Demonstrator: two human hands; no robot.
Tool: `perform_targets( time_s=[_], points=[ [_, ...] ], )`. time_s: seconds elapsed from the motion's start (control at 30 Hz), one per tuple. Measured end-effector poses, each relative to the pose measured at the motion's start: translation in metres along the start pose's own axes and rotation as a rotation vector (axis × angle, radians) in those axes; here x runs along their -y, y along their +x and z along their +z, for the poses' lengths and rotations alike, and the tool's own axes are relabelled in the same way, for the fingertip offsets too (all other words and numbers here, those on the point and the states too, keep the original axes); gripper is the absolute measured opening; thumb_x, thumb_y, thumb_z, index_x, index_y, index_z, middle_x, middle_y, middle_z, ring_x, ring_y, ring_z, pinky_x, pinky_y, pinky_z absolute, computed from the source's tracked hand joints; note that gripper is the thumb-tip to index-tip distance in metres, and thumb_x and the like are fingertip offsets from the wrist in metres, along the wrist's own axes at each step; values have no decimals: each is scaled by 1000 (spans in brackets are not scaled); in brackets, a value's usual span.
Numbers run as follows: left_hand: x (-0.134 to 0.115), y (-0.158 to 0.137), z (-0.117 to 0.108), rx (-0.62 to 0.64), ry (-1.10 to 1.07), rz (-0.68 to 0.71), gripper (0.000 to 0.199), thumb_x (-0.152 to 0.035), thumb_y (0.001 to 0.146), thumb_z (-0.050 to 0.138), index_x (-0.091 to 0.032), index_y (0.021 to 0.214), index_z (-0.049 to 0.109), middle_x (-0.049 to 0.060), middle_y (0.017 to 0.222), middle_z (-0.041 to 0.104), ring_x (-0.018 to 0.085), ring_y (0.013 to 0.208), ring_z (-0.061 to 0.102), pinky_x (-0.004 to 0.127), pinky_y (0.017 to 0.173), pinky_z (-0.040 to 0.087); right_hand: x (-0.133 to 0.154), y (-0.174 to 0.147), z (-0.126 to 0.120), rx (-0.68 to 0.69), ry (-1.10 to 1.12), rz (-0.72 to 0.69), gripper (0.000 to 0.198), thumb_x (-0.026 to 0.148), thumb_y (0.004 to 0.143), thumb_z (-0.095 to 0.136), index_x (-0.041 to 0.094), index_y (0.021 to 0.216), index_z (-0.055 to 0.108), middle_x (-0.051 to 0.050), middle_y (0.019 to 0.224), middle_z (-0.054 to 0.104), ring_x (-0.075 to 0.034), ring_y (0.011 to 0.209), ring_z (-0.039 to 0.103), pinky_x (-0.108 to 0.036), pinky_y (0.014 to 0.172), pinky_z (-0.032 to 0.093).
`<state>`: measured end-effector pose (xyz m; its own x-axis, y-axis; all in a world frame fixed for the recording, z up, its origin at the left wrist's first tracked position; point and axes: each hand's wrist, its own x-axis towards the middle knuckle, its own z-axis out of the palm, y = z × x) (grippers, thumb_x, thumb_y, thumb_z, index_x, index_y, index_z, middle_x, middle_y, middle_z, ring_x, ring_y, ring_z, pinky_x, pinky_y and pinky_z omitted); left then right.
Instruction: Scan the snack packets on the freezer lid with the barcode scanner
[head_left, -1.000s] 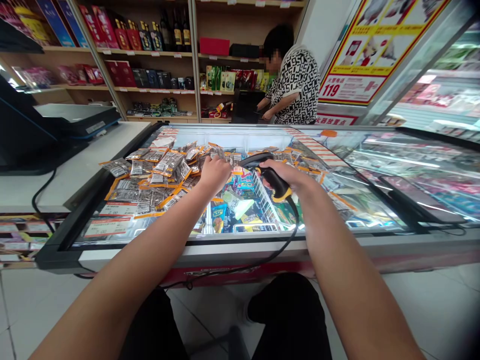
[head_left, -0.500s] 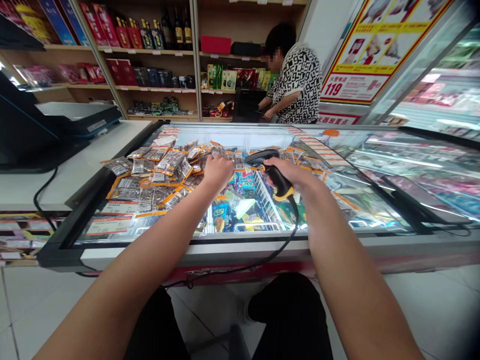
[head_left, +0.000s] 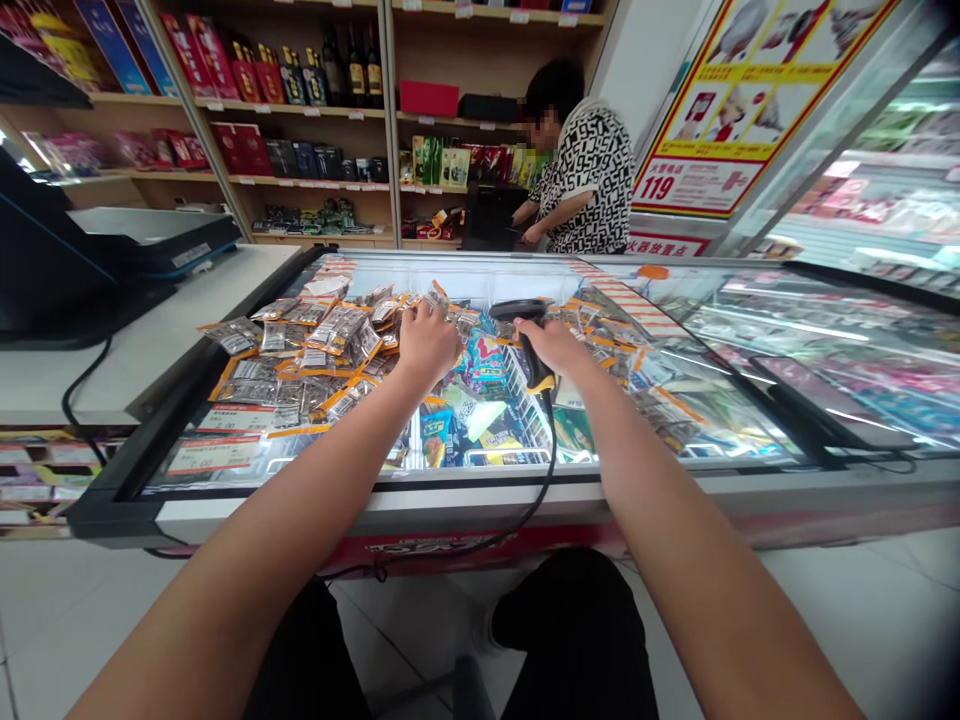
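Just right of centre, the right hand point(head_left: 553, 345) wraps a corded barcode scanner point(head_left: 535, 368); the left hand point(head_left: 429, 345) curls beside orange-edged packets point(head_left: 335, 330), fingertips hidden, its hold impossible to tell.

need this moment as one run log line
left hand: at packet pile, grip unclear | right hand: holding barcode scanner | cable: draped over freezer front edge | other person: beyond freezer

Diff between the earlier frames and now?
The right hand shifted left, turning the scanner more upright in the picture; its cable swung left too. Unchanged: scanner in the right hand, left hand at the packet pile, nothing visibly let go.
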<state>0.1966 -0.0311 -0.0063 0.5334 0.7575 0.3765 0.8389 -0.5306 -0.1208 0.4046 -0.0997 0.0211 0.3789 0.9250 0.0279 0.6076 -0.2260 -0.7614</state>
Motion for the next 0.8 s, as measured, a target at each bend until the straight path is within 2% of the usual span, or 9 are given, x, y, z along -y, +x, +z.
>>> perform_targets(
  time_s=[0.13,0.23,0.33,0.4,0.47,0.6,0.7,0.8],
  points=[
    [4,-2,-3,-19,-63,-65,65,-57,108,30,-17,103,81,21,122,73,41,127,56,56,103,41,-1,-1,2,54,-8,29,42,54,100,61,21,73,62,-2,59,56,-20,62,54,-30,63,40],
    [6,-3,-10,-62,-98,-61,63,-55,109,30,-17,108,80,21,125,71,39,124,58,55,105,40,2,-4,2,56,119,45,40,52,102,58,21,78,65,-2,61,59,-20,63,57,-29,63,43],
    [5,-4,-16,-39,-189,134,55,-49,110,32,-19,131,72,16,142,66,35,133,55,52,110,39,3,-6,2,53,202,54,36,50,101,59,21,81,66,-2,64,62,-19,62,58,-28,61,44],
    [2,-6,-15,57,-247,314,56,-51,110,32,-22,147,63,12,157,59,33,143,49,51,117,37,2,-5,2,32,234,56,36,50,100,62,21,79,65,-3,67,64,-19,63,59,-28,61,45],
    [-1,-8,-10,152,-254,421,61,-56,110,33,-24,158,52,9,167,50,33,152,42,52,122,32,-1,-2,-1,19,314,65,34,49,100,62,21,80,64,-4,71,67,-19,64,62,-28,61,48],
    [-8,-9,1,227,-174,430,66,-60,109,35,-23,162,49,9,172,44,37,155,38,56,124,31,-8,2,-11,84,465,162,26,43,101,58,22,87,62,-7,72,70,-21,57,64,-32,54,51],
    [-12,-9,4,212,-126,402,70,-63,108,34,-21,161,51,14,168,47,40,152,41,57,121,34,-7,-3,-21,118,447,203,26,42,100,58,22,83,59,-5,61,65,-20,51,60,-30,48,48],
    [-15,-8,5,192,-106,381,73,-66,107,32,-22,161,51,16,165,49,40,151,42,56,120,36,-3,-12,-28,197,396,235,28,43,99,58,22,81,59,-4,59,63,-19,49,57,-29,46,46]
  ],
)
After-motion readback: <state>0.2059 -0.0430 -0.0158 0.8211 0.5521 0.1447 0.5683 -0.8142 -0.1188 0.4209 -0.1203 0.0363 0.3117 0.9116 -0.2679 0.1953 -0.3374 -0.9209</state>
